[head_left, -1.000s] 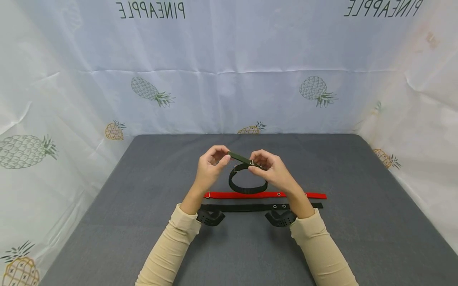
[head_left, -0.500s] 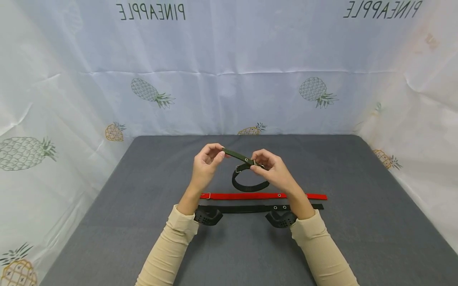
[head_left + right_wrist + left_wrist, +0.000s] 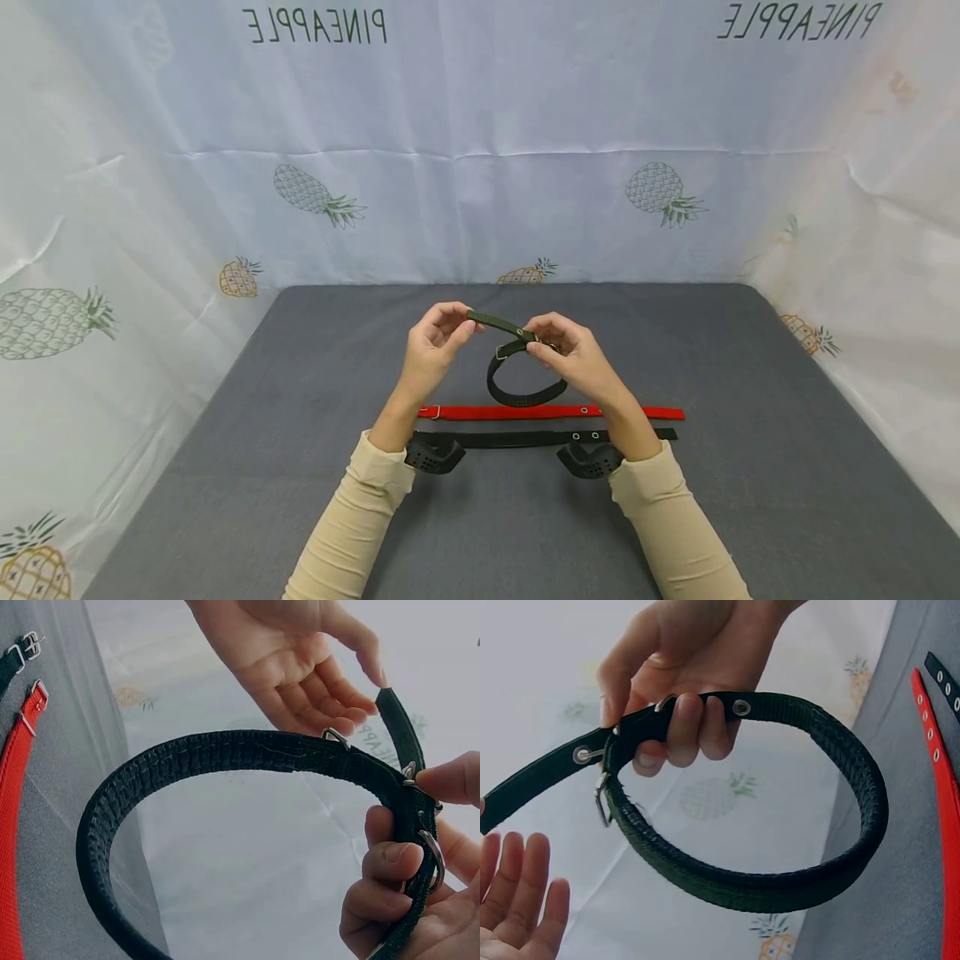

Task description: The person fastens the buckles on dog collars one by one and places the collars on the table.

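Observation:
A dark green collar [image 3: 525,400], bent into a loop with a padded inner side, hangs above the table between both hands. My left hand [image 3: 430,354] pinches the tip of its free strap end, seen at the upper middle in the right wrist view. At the buckle, my right hand [image 3: 577,358] grips the collar, thumb on the metal and fingers curled round the band [image 3: 397,922]. In the left wrist view the buckle pin reaches to a metal eyelet [image 3: 583,755] in the strap. A metal D-ring [image 3: 602,800] sits just below on the loop.
On the grey table [image 3: 480,533] a red collar [image 3: 510,412] and a black collar [image 3: 495,439] lie stretched out straight, below the hands. Behind the table hangs a white curtain [image 3: 480,208] printed with pineapples. Black camera mounts [image 3: 435,456] sit at both wrists.
My left hand has drawn slightly left with the strap end, and more strap shows between the hands, including an eyelet. The loop has shifted a little right. My right hand has barely moved.

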Tool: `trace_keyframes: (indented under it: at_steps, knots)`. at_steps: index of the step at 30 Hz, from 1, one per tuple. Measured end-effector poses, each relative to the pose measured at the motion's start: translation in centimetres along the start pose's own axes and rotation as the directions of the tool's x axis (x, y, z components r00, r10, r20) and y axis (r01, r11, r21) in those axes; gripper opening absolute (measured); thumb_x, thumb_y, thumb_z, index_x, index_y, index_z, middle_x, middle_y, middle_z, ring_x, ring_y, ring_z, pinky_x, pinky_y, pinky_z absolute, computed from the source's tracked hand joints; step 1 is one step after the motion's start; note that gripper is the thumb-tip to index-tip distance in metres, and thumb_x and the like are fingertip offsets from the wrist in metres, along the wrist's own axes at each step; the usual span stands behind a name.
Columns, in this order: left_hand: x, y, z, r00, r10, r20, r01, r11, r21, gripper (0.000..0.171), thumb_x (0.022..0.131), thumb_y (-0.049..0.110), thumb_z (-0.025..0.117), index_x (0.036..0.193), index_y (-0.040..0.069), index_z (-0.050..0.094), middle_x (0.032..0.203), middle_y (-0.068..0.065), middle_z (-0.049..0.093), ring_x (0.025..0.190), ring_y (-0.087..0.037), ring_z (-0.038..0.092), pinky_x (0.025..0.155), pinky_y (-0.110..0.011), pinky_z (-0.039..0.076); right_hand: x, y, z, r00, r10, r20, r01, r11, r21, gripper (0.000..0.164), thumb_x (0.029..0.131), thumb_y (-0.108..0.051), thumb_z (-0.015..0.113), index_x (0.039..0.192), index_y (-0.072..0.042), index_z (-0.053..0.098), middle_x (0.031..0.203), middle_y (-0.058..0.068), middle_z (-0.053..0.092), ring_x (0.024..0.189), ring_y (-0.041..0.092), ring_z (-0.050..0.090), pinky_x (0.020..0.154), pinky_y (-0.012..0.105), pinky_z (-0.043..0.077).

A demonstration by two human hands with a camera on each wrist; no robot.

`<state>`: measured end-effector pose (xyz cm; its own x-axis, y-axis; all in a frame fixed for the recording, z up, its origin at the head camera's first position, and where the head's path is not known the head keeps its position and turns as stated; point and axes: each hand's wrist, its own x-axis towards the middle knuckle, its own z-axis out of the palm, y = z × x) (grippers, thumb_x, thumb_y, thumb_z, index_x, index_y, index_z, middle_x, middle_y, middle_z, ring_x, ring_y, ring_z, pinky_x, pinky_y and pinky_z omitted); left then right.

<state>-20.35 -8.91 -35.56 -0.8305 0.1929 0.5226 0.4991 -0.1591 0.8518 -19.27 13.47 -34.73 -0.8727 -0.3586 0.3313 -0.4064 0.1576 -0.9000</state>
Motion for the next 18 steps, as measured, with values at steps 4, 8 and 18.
trace_keyframes:
  at_steps: [4,8,18]
  knots:
    - [-0.1,-0.2,0.2,1.000,-0.023,0.010,0.023,1.000,0.003,0.027,0.093,0.002,0.057,0.113,-0.015,0.050,0.093,0.016,0.066,0.090,0.001,0.065,0.086,-0.015,0.052,0.0,-0.1,0.1,1.000,-0.015,-0.001,0.015,1.000,0.028,0.021,0.094,-0.002,0.057,0.113,0.005,0.056,0.080,-0.010,0.055,0.062,0.006,0.046,0.057,0.021,0.039]
    - [-0.1,-0.5,0.8,0.996,-0.077,0.042,0.076,0.997,0.016,0.028,0.094,0.005,0.059,0.113,-0.014,0.053,0.095,0.012,0.066,0.092,0.000,0.065,0.089,-0.018,0.052,0.0,-0.1,0.1,0.999,-0.034,-0.008,0.035,0.998,0.049,0.020,0.094,-0.004,0.058,0.112,0.006,0.056,0.078,-0.007,0.054,0.062,0.008,0.045,0.057,0.021,0.040]
    - [-0.5,-0.7,2.1,0.923,-0.344,0.173,0.344,0.939,0.031,0.032,0.097,0.016,0.058,0.118,-0.008,0.061,0.096,0.014,0.067,0.089,-0.001,0.064,0.091,-0.024,0.053,-0.1,0.0,0.3,0.997,-0.073,0.015,0.071,0.995,0.073,0.021,0.096,-0.008,0.057,0.111,0.007,0.054,0.081,-0.006,0.056,0.061,0.011,0.044,0.058,0.022,0.040]
